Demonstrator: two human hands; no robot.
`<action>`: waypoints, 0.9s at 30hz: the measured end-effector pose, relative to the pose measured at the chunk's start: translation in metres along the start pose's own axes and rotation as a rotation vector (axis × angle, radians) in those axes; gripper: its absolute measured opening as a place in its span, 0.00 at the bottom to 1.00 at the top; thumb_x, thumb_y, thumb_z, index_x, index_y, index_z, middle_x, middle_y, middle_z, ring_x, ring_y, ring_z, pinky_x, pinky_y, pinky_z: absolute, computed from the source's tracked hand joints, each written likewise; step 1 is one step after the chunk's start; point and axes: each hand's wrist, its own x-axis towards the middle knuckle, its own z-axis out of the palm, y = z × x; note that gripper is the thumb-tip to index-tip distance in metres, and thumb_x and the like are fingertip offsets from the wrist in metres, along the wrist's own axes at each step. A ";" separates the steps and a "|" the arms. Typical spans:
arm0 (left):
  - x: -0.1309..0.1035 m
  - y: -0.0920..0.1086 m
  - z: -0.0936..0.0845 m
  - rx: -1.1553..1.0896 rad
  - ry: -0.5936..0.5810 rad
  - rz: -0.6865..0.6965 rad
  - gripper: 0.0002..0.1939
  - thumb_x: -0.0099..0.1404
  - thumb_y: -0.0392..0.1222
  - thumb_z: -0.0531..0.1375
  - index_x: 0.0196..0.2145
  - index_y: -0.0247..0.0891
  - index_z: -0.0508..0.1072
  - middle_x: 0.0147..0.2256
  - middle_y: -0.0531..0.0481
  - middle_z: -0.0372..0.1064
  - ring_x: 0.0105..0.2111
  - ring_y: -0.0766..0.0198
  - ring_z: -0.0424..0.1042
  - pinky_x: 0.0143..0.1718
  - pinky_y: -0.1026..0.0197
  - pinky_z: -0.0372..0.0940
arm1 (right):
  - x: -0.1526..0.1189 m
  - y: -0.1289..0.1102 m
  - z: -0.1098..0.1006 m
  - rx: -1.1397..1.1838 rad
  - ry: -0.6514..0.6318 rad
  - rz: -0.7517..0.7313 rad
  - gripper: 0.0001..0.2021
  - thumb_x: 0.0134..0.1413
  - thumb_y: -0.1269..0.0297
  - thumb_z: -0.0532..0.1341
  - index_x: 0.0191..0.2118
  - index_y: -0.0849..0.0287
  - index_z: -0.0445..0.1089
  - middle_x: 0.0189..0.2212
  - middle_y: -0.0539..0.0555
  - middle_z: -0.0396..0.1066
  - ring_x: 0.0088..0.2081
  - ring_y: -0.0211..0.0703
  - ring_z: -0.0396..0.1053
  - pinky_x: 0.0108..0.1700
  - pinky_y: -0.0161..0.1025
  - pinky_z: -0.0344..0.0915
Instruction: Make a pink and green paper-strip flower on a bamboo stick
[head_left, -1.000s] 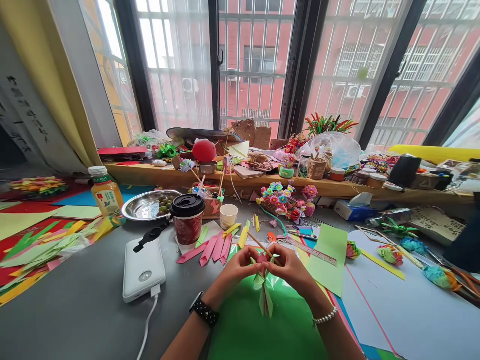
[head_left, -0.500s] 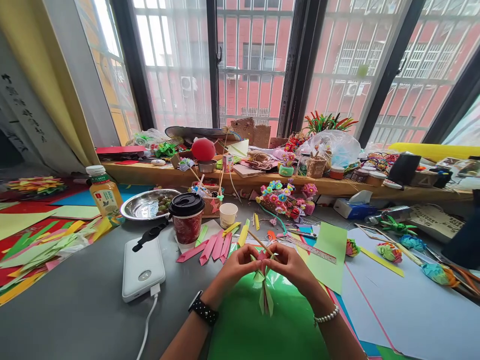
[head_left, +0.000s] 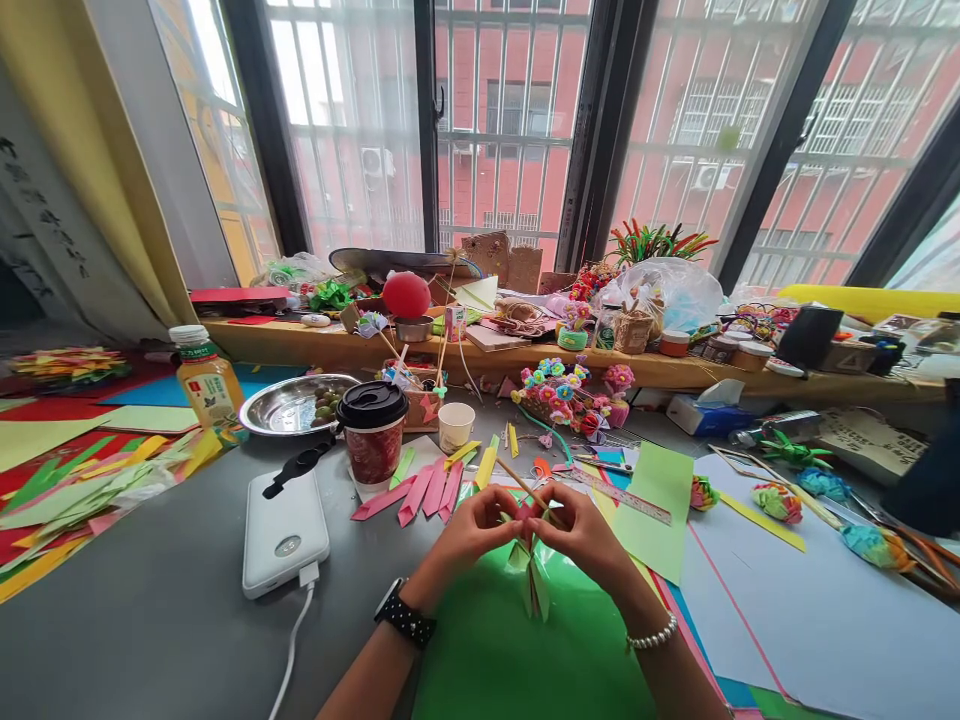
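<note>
Both hands meet above a glossy green mat (head_left: pixel 525 670). My left hand (head_left: pixel 472 530) pinches the left side of a folded paper piece (head_left: pixel 534 588), pink at the top with pale green leaf-like flaps hanging below. On its right side, my right hand (head_left: pixel 574 525) has its fingers closed on the same piece. A thin wooden stick (head_left: pixel 517 478) slants up and left from between the fingers of my right hand. Fingertips hide most of the pink part. Folded pink strips (head_left: pixel 435 490) lie just beyond my left hand.
Left of my hands are a white power bank (head_left: pixel 285 530) with a cable, a lidded cup (head_left: pixel 373 440), a metal bowl (head_left: pixel 262 408) and a juice bottle (head_left: pixel 210 385). Rightward lie a ruler (head_left: pixel 630 498), green paper (head_left: pixel 660 500) and white sheets (head_left: pixel 795 600).
The hanging green flaps have shifted slightly up and right. Both hands keep nearly the same pose around the paper piece.
</note>
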 end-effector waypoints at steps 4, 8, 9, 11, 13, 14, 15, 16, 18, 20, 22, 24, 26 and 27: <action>0.001 -0.002 -0.001 -0.006 0.003 -0.001 0.15 0.48 0.45 0.65 0.26 0.34 0.65 0.27 0.52 0.67 0.28 0.65 0.68 0.30 0.63 0.60 | 0.000 0.000 0.002 -0.028 0.023 -0.001 0.12 0.42 0.59 0.62 0.26 0.60 0.58 0.20 0.45 0.60 0.18 0.28 0.49 0.18 0.29 0.44; 0.003 -0.006 -0.002 -0.014 0.019 0.017 0.14 0.48 0.45 0.64 0.26 0.34 0.64 0.26 0.52 0.67 0.29 0.65 0.68 0.31 0.63 0.60 | 0.001 -0.001 0.006 -0.110 0.075 -0.018 0.10 0.43 0.61 0.61 0.26 0.60 0.59 0.18 0.44 0.58 0.18 0.29 0.49 0.18 0.29 0.43; 0.004 -0.007 -0.003 -0.011 0.023 0.018 0.14 0.48 0.45 0.64 0.26 0.34 0.64 0.26 0.52 0.67 0.29 0.65 0.68 0.31 0.63 0.60 | 0.001 -0.001 0.006 -0.131 0.088 -0.025 0.09 0.43 0.62 0.60 0.26 0.60 0.60 0.18 0.44 0.58 0.18 0.29 0.48 0.18 0.29 0.43; 0.005 -0.008 -0.003 -0.005 0.031 0.025 0.14 0.48 0.45 0.64 0.26 0.34 0.64 0.26 0.53 0.66 0.28 0.66 0.68 0.30 0.64 0.60 | 0.002 -0.001 0.007 -0.152 0.102 -0.035 0.09 0.43 0.61 0.60 0.26 0.60 0.61 0.18 0.44 0.58 0.17 0.29 0.48 0.18 0.29 0.43; 0.005 -0.007 -0.004 -0.011 0.033 0.041 0.14 0.48 0.44 0.64 0.26 0.34 0.65 0.26 0.53 0.65 0.27 0.67 0.67 0.29 0.65 0.60 | 0.004 0.000 0.006 -0.134 0.093 -0.034 0.10 0.43 0.60 0.60 0.27 0.60 0.62 0.20 0.45 0.60 0.18 0.29 0.50 0.19 0.29 0.45; 0.005 -0.007 -0.004 -0.019 0.031 0.052 0.14 0.48 0.44 0.64 0.26 0.33 0.66 0.26 0.53 0.65 0.27 0.68 0.67 0.30 0.65 0.60 | 0.004 0.001 0.006 -0.116 0.080 -0.030 0.10 0.43 0.59 0.60 0.27 0.60 0.62 0.21 0.46 0.61 0.18 0.29 0.51 0.19 0.30 0.46; 0.005 -0.006 -0.004 -0.026 0.030 0.060 0.13 0.48 0.44 0.64 0.26 0.33 0.66 0.26 0.54 0.65 0.27 0.68 0.66 0.30 0.65 0.60 | 0.005 0.002 0.005 -0.096 0.065 -0.025 0.11 0.43 0.58 0.60 0.27 0.60 0.62 0.21 0.46 0.61 0.19 0.30 0.53 0.19 0.30 0.47; 0.005 -0.005 -0.003 -0.031 0.029 0.063 0.13 0.48 0.44 0.64 0.26 0.33 0.66 0.26 0.54 0.65 0.27 0.68 0.66 0.30 0.65 0.59 | 0.005 0.003 0.004 -0.080 0.050 -0.020 0.11 0.43 0.57 0.61 0.27 0.60 0.62 0.22 0.46 0.62 0.19 0.30 0.53 0.20 0.30 0.48; 0.005 -0.004 -0.003 -0.036 0.028 0.057 0.12 0.49 0.43 0.64 0.26 0.34 0.66 0.25 0.54 0.66 0.27 0.68 0.67 0.30 0.65 0.59 | 0.005 0.004 0.002 -0.060 0.032 -0.011 0.12 0.43 0.57 0.61 0.27 0.60 0.63 0.21 0.46 0.61 0.20 0.30 0.54 0.20 0.30 0.49; 0.004 -0.003 -0.003 -0.036 0.028 0.047 0.12 0.49 0.43 0.64 0.26 0.34 0.66 0.25 0.54 0.66 0.27 0.68 0.67 0.30 0.65 0.59 | 0.005 0.005 0.001 -0.045 0.027 -0.010 0.12 0.43 0.56 0.61 0.27 0.60 0.63 0.21 0.46 0.60 0.20 0.31 0.55 0.21 0.30 0.50; 0.004 -0.003 -0.003 -0.036 0.027 0.040 0.12 0.49 0.43 0.64 0.26 0.34 0.67 0.25 0.54 0.67 0.27 0.67 0.67 0.30 0.64 0.60 | 0.005 0.006 0.001 -0.034 0.032 -0.012 0.12 0.43 0.56 0.61 0.28 0.61 0.64 0.22 0.47 0.62 0.22 0.32 0.57 0.22 0.30 0.52; 0.004 -0.003 -0.003 -0.029 0.029 0.033 0.12 0.48 0.44 0.64 0.26 0.34 0.67 0.24 0.53 0.67 0.27 0.66 0.68 0.31 0.63 0.60 | 0.006 0.005 0.001 -0.030 0.035 -0.010 0.13 0.43 0.55 0.62 0.28 0.61 0.64 0.23 0.48 0.62 0.22 0.32 0.58 0.22 0.30 0.53; 0.004 -0.003 -0.002 -0.018 0.041 0.034 0.12 0.48 0.44 0.64 0.26 0.34 0.67 0.25 0.53 0.68 0.27 0.66 0.68 0.31 0.63 0.60 | 0.006 0.005 0.001 -0.031 0.034 0.002 0.13 0.42 0.55 0.62 0.27 0.61 0.64 0.22 0.47 0.62 0.21 0.32 0.57 0.21 0.30 0.52; 0.004 -0.003 -0.002 -0.012 0.049 0.039 0.12 0.48 0.45 0.64 0.25 0.34 0.67 0.25 0.53 0.68 0.27 0.65 0.68 0.31 0.63 0.61 | 0.006 0.005 0.001 -0.030 0.033 0.010 0.14 0.42 0.54 0.62 0.27 0.61 0.64 0.21 0.47 0.61 0.20 0.31 0.56 0.21 0.30 0.51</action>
